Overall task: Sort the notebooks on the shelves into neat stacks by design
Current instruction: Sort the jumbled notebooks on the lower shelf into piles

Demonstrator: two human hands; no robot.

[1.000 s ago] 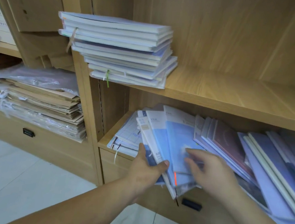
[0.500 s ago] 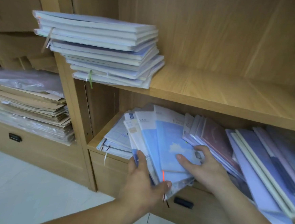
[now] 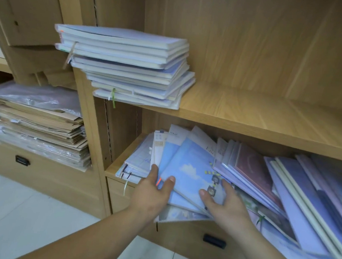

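A fanned pile of light-blue sky-design notebooks (image 3: 186, 163) lies on the lower shelf (image 3: 121, 156), jutting over its front edge. My left hand (image 3: 154, 191) grips their lower left corner, thumb on top. My right hand (image 3: 221, 202) holds the lower right corner of the top sky notebook, thumb pressing its cover. To the right, purple and maroon notebooks (image 3: 296, 192) lean in a loose slanting heap. A stack of several pale-blue notebooks (image 3: 128, 64) sits on the upper shelf (image 3: 259, 113) at its left end.
Left of the shelf unit, brown paper bags and plastic-wrapped packs (image 3: 35, 127) are piled above a drawer. Another drawer with a black handle (image 3: 214, 241) lies below the lower shelf. White floor tiles (image 3: 26, 220) spread at lower left.
The top sky notebook has slid out toward me and turned. My left hand stays at the pile's lower left corner; my right hand has moved down to the cover's lower right corner.
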